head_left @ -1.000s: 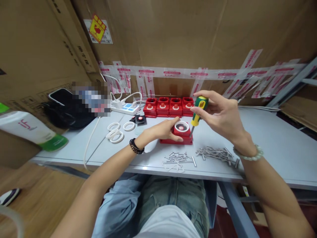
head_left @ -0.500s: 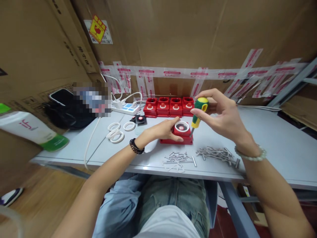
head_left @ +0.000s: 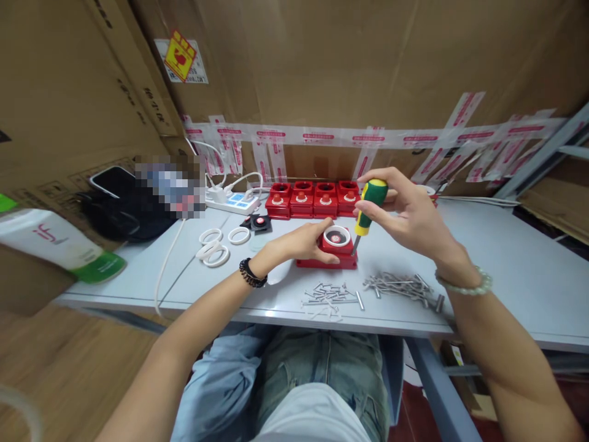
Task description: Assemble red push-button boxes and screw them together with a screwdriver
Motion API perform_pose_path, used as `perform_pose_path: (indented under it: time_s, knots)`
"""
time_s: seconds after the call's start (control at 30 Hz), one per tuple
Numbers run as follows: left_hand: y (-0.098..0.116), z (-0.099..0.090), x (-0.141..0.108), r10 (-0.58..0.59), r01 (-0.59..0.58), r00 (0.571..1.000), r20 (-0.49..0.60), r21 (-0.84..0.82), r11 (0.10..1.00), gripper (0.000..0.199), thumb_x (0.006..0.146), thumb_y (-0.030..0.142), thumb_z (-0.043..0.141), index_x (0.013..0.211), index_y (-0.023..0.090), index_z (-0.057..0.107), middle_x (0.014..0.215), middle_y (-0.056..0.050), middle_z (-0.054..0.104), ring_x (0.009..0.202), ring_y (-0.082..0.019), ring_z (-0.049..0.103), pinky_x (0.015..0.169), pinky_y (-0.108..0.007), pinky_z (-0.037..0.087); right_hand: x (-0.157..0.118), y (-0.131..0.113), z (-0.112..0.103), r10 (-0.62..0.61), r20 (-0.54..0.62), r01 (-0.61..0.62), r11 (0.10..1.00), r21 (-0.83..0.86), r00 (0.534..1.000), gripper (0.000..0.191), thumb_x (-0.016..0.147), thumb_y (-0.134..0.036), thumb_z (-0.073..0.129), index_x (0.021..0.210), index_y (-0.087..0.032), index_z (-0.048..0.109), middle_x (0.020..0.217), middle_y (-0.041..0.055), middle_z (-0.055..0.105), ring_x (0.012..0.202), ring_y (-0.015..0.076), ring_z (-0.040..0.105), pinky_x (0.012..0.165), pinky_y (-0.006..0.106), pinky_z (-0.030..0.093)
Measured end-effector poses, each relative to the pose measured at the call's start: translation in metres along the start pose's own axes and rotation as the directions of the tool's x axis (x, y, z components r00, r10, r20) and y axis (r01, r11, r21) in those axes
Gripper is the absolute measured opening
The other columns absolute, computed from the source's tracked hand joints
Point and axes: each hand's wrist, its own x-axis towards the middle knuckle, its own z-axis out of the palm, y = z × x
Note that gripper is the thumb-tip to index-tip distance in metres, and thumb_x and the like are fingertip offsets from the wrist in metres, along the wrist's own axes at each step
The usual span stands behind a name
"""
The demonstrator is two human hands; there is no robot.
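Note:
My left hand [head_left: 307,243] grips a red box [head_left: 346,248] on the table, its thumb along the near side and its fingers over the far side. On top of the box sits a white ring [head_left: 337,228] around a dark round centre. My right hand [head_left: 407,212] is closed on the handle of a green and yellow screwdriver [head_left: 371,202]. Its shaft points down, and the tip is at the box's right corner. Whether the tip sits in a screw is too small to tell. Small screws [head_left: 329,293] lie just in front of the box.
Several red boxes [head_left: 302,201] stand in a row at the back. White rings [head_left: 216,255] and black square parts [head_left: 260,223] lie left, by a power strip [head_left: 237,201]. Longer metal pieces [head_left: 400,284] are piled at right. A tube [head_left: 59,242] stands at far left.
The right hand has turned slightly, and the screwdriver handle leans a little more to the right. The left hand and the box hold their place; the whole view has shifted slightly.

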Motion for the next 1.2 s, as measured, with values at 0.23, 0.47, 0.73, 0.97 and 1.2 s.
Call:
perform_pose_path:
  time_s: [0.23,0.47,0.73,0.97,1.2]
  knots:
    - [0.000,0.000,0.001,0.004,-0.004,1.000,-0.010,0.003,1.000,0.079,0.068,0.048,0.079,0.130,0.012,0.046,0.123,-0.018,0.063,0.108,-0.033,0.062,0.091,-0.042,0.049,0.001,0.002,0.006,-0.070,-0.240,-0.009,0.950,-0.312,0.968,0.022,0.083,-0.044,0.066,0.092,-0.025,0.059,0.063,-0.0029,0.057,0.051,0.0121,0.048,0.051,0.028,0.041]
    - [0.001,0.000,0.000,0.005,-0.005,1.000,-0.006,0.008,1.000,0.070,0.069,0.047,0.079,0.123,0.014,0.050,0.120,-0.016,0.064,0.108,-0.032,0.062,0.089,-0.040,0.049,-0.002,0.000,-0.003,-0.019,-0.016,0.019,1.000,0.002,1.000,0.029,0.089,-0.043,0.061,0.111,-0.024,0.059,0.084,0.0015,0.064,0.067,0.0152,0.063,0.056,0.028,0.050]
    - [0.003,-0.001,-0.002,0.020,-0.020,1.000,-0.007,0.009,1.000,0.063,0.070,0.050,0.078,0.115,0.015,0.051,0.113,-0.013,0.065,0.099,-0.030,0.063,0.081,-0.038,0.049,0.004,-0.003,0.023,-0.078,-0.363,-0.042,0.949,-0.311,0.929,0.025,0.085,-0.047,0.063,0.079,-0.027,0.051,0.054,-0.0053,0.043,0.047,0.0129,0.039,0.050,0.030,0.035]
    - [0.000,-0.002,-0.004,0.034,-0.034,0.999,-0.006,-0.004,0.999,0.060,0.069,0.054,0.076,0.111,0.020,0.050,0.105,-0.008,0.066,0.093,-0.027,0.063,0.078,-0.035,0.047,0.001,0.007,0.012,-0.007,-0.218,-0.018,0.993,-0.116,0.976,0.019,0.091,-0.043,0.055,0.100,-0.026,0.054,0.067,-0.0028,0.057,0.056,0.0144,0.056,0.053,0.029,0.044]
    - [-0.002,-0.002,-0.004,0.079,-0.080,0.997,-0.009,-0.061,0.995,0.058,0.070,0.049,0.077,0.111,0.018,0.051,0.109,-0.009,0.065,0.093,-0.026,0.063,0.078,-0.035,0.048,-0.002,0.000,-0.001,0.030,0.097,-0.046,0.985,0.168,0.995,0.031,0.087,-0.037,0.064,0.112,-0.026,0.050,0.084,0.0003,0.064,0.074,0.0168,0.068,0.065,0.031,0.058]
